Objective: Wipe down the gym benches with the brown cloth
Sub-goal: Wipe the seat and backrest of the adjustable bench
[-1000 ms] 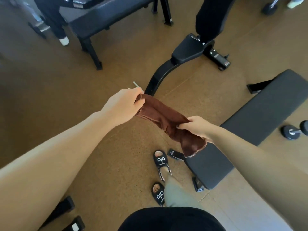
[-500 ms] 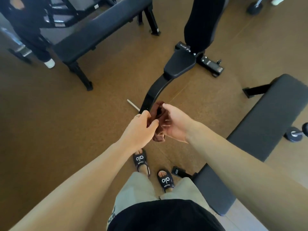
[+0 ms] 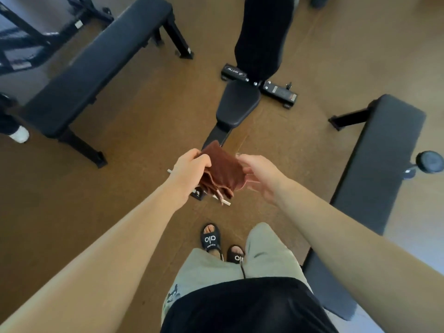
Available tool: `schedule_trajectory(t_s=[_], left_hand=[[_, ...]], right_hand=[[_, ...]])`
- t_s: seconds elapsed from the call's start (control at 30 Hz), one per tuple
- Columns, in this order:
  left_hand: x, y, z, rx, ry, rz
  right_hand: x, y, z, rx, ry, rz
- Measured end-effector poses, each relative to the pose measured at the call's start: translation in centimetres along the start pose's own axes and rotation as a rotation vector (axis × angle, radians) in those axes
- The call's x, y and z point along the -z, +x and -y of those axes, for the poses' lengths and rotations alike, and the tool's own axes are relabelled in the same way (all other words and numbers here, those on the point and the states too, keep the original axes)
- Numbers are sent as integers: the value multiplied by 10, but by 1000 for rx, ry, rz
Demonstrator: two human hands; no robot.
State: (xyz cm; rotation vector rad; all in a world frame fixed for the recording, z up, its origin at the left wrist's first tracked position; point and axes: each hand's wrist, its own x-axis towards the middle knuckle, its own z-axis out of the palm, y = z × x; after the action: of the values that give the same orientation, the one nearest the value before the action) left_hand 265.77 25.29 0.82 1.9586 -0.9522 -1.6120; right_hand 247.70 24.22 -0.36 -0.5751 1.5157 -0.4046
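Both arms are reaching forward from the bottom of the view, meeting over the floor (image 3: pixel 125 179) just above centre. The left hand (image 3: pixel 189 169) is gripping the brown cloth (image 3: pixel 222 173), its fingers curled and clamped on the folded upper-left edge. The right hand (image 3: pixel 260 175), at about three o'clock of the cloth, is lying open beside it with fingers spread apart and loosely bent, the fingertips touching or nearly touching the cloth's right edge. The cloth is hanging bunched in the air between the two hands, touching no bench. Below, at six o'clock, two black sandals (image 3: pixel 211 239) are standing on the brown floor. A flat bench (image 3: pixel 374 169) is running along at three o'clock. An adjustable bench (image 3: pixel 240 102) is standing at twelve o'clock beyond the cloth, and another flat bench (image 3: pixel 96 66) is lying at ten o'clock.
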Motion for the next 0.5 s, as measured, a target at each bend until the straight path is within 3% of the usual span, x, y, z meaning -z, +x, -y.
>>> schedule_trajectory(t_s=[0.13, 0.23, 0.37, 0.5], left_hand=[[-12, 36, -38, 41, -129, 128], [-29, 69, -69, 62, -138, 166], [-57, 125, -108, 116, -71, 136], [-88, 182, -150, 155, 49, 90]], right_hand=[[19, 29, 24, -155, 282, 93], [44, 58, 42, -178, 442, 67], [82, 117, 73, -130, 521, -82], [125, 169, 124, -14, 514, -123]])
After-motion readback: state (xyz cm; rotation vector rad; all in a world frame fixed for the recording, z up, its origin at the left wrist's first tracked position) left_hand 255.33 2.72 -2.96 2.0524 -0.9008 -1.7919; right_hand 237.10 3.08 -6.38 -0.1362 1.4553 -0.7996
